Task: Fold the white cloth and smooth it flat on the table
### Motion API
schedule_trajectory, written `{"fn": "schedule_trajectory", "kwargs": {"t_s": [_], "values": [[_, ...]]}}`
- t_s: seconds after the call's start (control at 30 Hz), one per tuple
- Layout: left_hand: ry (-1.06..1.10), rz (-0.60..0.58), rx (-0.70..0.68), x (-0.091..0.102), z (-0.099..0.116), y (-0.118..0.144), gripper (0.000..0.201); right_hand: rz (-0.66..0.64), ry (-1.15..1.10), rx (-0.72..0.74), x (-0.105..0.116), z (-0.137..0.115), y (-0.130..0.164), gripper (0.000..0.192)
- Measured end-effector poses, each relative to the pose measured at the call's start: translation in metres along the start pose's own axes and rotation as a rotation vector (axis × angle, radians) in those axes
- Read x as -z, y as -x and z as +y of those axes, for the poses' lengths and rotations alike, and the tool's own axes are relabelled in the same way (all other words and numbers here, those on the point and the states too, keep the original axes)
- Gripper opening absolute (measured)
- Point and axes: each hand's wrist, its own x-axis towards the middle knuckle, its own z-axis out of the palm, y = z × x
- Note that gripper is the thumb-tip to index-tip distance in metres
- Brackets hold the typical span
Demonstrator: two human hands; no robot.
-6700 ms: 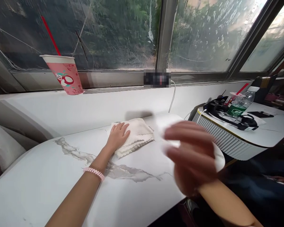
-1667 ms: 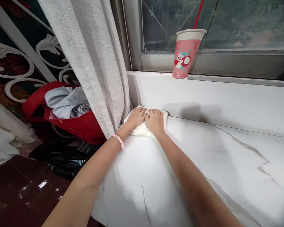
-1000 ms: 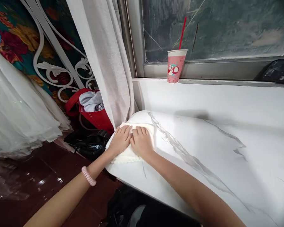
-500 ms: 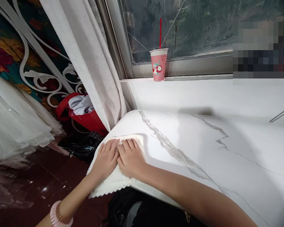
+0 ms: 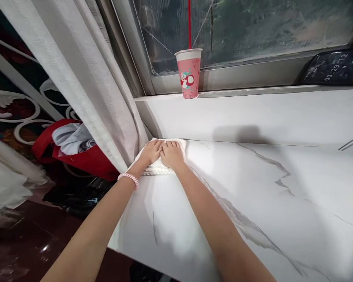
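Observation:
A white cloth [image 5: 159, 169] with a scalloped edge lies on the white marble-patterned tabletop [image 5: 182, 227], in its far left corner by the wall. My left hand [image 5: 151, 151] presses flat on the cloth, fingers stretched forward. Beside it, touching at the fingertips, my right hand [image 5: 172, 154] also lies flat on the cloth. Neither hand's fingers wrap round the fabric. A pink coiled band [image 5: 129, 179] circles my left wrist.
On the window ledge stands a pink paper cup [image 5: 188, 76] with a red straw. A phone [image 5: 337, 67] showing a timer leans at the right. A pale curtain [image 5: 85, 78] hangs at the left, near a red bag [image 5: 85, 162] of clothes. Two thin sticks [image 5: 351, 141] show at right.
Both hands have slid the cloth away from the near left edge to the far corner at the wall. The arms are stretched further out, and the view has shifted slightly.

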Motion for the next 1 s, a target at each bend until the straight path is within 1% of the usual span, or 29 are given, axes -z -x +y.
{"fn": "schedule_trajectory", "kwargs": {"t_s": [0.1,0.23,0.37,0.5,0.6,0.73,0.9,1.0], "values": [[0.0,0.006,-0.019,-0.008,0.004,-0.025,0.038,0.029,0.004,-0.039,0.001,0.016,-0.01,0.033],[0.009,-0.003,-0.033,-0.012,0.008,-0.043,0.037,0.058,0.0,-0.078,0.001,0.029,-0.018,0.033],[0.034,-0.009,-0.051,-0.013,0.008,-0.047,0.039,0.074,0.007,-0.087,-0.002,0.033,-0.022,0.031],[0.03,0.012,-0.021,-0.014,0.008,-0.044,0.04,0.098,0.009,-0.087,-0.002,0.031,-0.019,0.029],[0.023,0.035,-0.002,-0.013,0.013,-0.037,0.04,0.101,0.007,-0.094,0.0,0.029,-0.012,0.026],[0.043,0.049,0.027,-0.008,0.028,-0.018,0.042,0.094,-0.006,-0.081,0.007,0.026,0.004,0.026],[0.042,0.044,0.089,0.003,0.054,0.02,0.045,0.092,-0.019,-0.043,0.016,0.018,0.036,0.024],[0.035,0.045,0.081,0.012,0.07,0.047,0.045,0.108,-0.003,-0.022,0.022,0.009,0.061,0.023]]}}
